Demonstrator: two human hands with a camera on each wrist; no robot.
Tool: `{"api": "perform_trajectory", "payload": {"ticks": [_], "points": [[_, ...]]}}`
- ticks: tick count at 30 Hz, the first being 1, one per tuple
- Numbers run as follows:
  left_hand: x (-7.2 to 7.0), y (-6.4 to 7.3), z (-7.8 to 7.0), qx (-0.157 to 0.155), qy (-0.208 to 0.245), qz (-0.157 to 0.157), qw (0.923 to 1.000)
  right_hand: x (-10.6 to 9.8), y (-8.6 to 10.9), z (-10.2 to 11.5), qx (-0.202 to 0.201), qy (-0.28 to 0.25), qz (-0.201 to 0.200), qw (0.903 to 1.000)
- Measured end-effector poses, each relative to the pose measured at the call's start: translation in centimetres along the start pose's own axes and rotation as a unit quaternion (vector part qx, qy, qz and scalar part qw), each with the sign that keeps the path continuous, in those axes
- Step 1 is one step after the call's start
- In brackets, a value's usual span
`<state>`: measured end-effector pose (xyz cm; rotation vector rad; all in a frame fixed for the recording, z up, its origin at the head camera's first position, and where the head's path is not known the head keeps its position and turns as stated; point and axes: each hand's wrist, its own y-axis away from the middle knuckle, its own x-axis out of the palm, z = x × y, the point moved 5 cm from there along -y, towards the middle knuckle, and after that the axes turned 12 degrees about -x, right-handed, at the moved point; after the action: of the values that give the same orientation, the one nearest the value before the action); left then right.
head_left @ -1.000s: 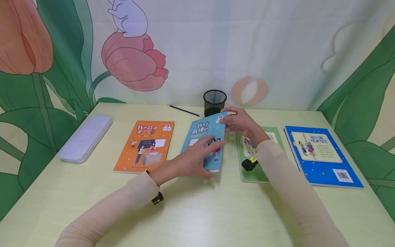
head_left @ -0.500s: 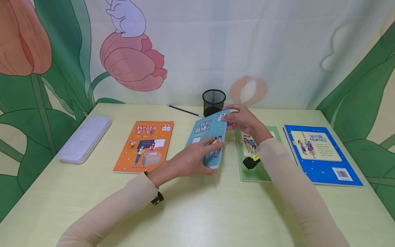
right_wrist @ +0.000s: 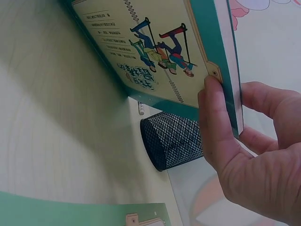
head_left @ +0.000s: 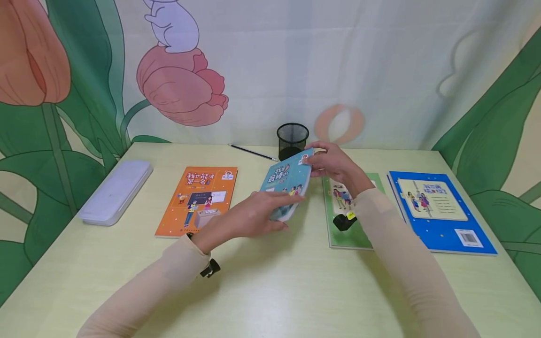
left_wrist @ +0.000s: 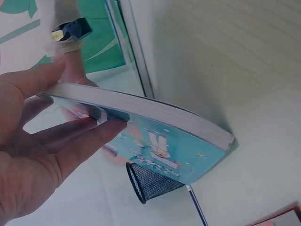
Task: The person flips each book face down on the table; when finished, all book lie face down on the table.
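A teal paperback book (head_left: 280, 177) is raised and tilted above the middle of the table. The right hand (head_left: 333, 163) pinches its far right corner; in the right wrist view the thumb and fingers (right_wrist: 217, 127) lie on opposite faces, and the illustrated back cover (right_wrist: 155, 56) shows. At the near end, the left hand (head_left: 251, 213) holds the book between thumb and fingers, with fingertips (left_wrist: 115, 126) on the front cover in the left wrist view. Part of the cover is hidden by the left hand.
An orange book (head_left: 196, 202) lies to the left, beside a pale pencil case (head_left: 116, 192). Rightward lie a green book (head_left: 351, 239), partly under the right forearm, and a blue book (head_left: 444, 211). Behind are a black mesh pen cup (head_left: 293, 136) and a pencil (head_left: 252, 152).
The teal book has shifted slightly right and its near end has risen, tilting it more. The left hand has drawn slightly back to the left; the right hand keeps its corner grip.
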<state>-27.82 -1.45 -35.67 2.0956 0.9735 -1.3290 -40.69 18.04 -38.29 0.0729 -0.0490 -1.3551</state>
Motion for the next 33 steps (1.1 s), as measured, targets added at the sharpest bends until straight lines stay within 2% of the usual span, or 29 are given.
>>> {"api": "perform_trajectory", "payload": {"ticks": [5, 13, 19, 22, 27, 33], "points": [[-1.0, 0.3, -0.1, -0.004, 0.019, -0.004, 0.9998, 0.2, 0.1, 0.4, -0.005, -0.005, 0.003, 1.0000], [-1.6, 0.5, 0.2, -0.040, 0.042, 0.001, 0.9983, 0.0, 0.1, 1.0, -0.011, 0.006, -0.008, 0.9999], [-2.1, 0.5, 0.6, -0.050, 0.043, -0.016, 0.9977, -0.3, 0.1, 1.4, -0.012, 0.014, -0.015, 0.9997], [-2.2, 0.4, 0.6, -0.048, 0.044, -0.031, 0.9974, -0.4, 0.1, 1.6, -0.014, 0.019, -0.019, 0.9995], [-2.5, 0.6, 0.8, -0.044, 0.051, -0.074, 0.9950, -0.5, 0.3, 2.2, -0.027, 0.027, -0.029, 0.9989], [-3.0, 0.9, 1.0, -0.031, 0.074, -0.114, 0.9902, -0.6, 0.5, 2.5, -0.024, 0.004, -0.033, 0.9992]]}}
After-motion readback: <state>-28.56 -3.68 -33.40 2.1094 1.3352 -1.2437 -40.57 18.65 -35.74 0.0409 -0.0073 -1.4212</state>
